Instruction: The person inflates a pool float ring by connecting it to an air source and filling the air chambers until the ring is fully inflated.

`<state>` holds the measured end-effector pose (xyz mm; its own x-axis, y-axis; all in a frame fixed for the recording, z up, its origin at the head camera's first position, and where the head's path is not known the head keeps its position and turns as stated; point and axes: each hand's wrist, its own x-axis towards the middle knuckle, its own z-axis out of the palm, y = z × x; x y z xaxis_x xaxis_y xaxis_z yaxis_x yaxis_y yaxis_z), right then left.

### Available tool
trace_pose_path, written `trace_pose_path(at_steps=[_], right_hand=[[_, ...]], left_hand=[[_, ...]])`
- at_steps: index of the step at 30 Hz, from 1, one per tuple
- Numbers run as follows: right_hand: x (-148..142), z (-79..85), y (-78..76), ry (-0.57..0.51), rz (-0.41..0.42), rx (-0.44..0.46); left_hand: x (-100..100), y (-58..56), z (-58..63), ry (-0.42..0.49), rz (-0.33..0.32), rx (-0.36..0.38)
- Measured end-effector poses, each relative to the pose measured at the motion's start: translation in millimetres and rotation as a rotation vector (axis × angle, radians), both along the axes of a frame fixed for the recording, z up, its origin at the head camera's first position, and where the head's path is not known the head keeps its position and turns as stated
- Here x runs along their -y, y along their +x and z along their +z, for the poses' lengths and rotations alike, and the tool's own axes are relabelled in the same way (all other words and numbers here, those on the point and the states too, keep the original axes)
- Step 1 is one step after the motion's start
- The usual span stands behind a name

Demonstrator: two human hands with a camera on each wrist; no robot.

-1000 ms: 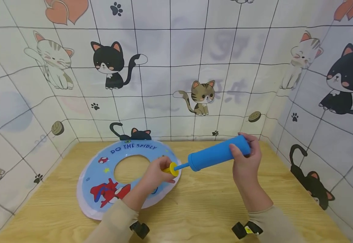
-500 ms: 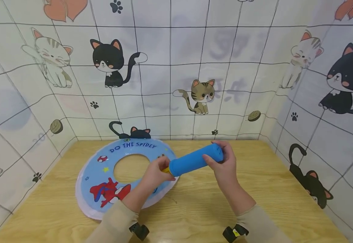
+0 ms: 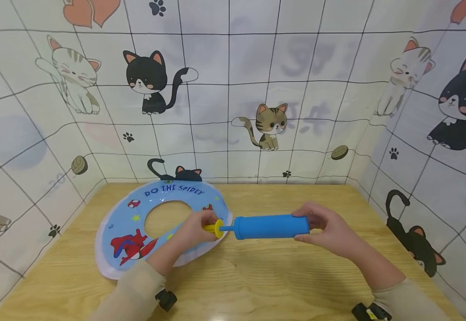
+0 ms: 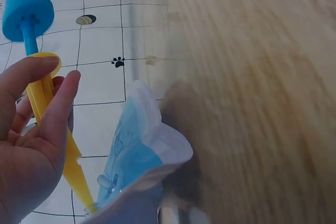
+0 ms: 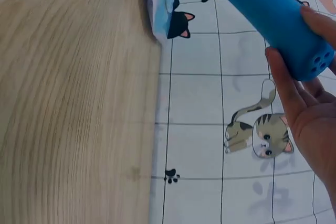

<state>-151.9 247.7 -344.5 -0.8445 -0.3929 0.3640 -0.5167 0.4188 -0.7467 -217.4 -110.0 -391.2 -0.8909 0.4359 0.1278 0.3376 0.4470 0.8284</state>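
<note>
A blue hand air pump (image 3: 270,226) is held nearly level above the table between both hands. My left hand (image 3: 194,229) grips its yellow nozzle (image 4: 75,174) behind the round flange. In the left wrist view the nozzle's tip meets the clear valve area of a light blue swim ring (image 3: 124,214). A short length of blue rod (image 3: 227,228) shows between flange and barrel. At the barrel's far end, my right hand (image 3: 333,229) holds it between thumb and fingers. The ring lies on the left, printed "DO THE SPIDEY", its near right side covered by my left hand and forearm.
Pale wooden table (image 3: 265,285) stretches under both arms. White grid-patterned sheets with cartoon cats form a back wall (image 3: 204,107) and two side walls close around it. A small black device (image 3: 166,300) is strapped at each wrist.
The right hand first pushed the barrel left up against the yellow flange, then drew it back right, so the rod shows again. The barrel has turned from slanted to level; the left hand shifted slightly left.
</note>
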Motion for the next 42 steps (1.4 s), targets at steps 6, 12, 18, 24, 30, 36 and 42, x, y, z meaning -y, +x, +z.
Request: trace_pose_path(at_steps=[6, 12, 18, 24, 30, 36, 42], right_hand=[[-30.5, 8.1, 14.4, -0.006, 0.012, -0.056], [-58.7, 22.6, 28.8, 0.013, -0.002, -0.061], [-70.0, 26.1, 31.8, 0.021, 0.023, -0.062], [-59.1, 14.9, 28.7, -0.058, 0.045, 0.017], [-29.5, 2.4, 21.1, -0.056, -0.055, 0.121], [-3.6, -8.9, 10.5, -0.069, -0.079, 0.24], [17.1, -16.9, 5.0, -0.07, -0.089, 0.29]], left_hand=[[9.6, 2.0, -8.2, 0.015, -0.034, 0.024], [20.1, 4.3, -9.8, 0.015, -0.05, 0.059], [29.5, 8.6, -7.4, 0.002, -0.101, 0.147], [31.2, 14.9, -8.9, 0.09, -0.113, 0.223], [22.8, 14.0, -15.0, 0.103, -0.095, 0.167], [15.9, 10.7, -23.8, 0.121, -0.113, 0.136], [8.1, 12.1, -24.9, 0.048, -0.103, 0.074]])
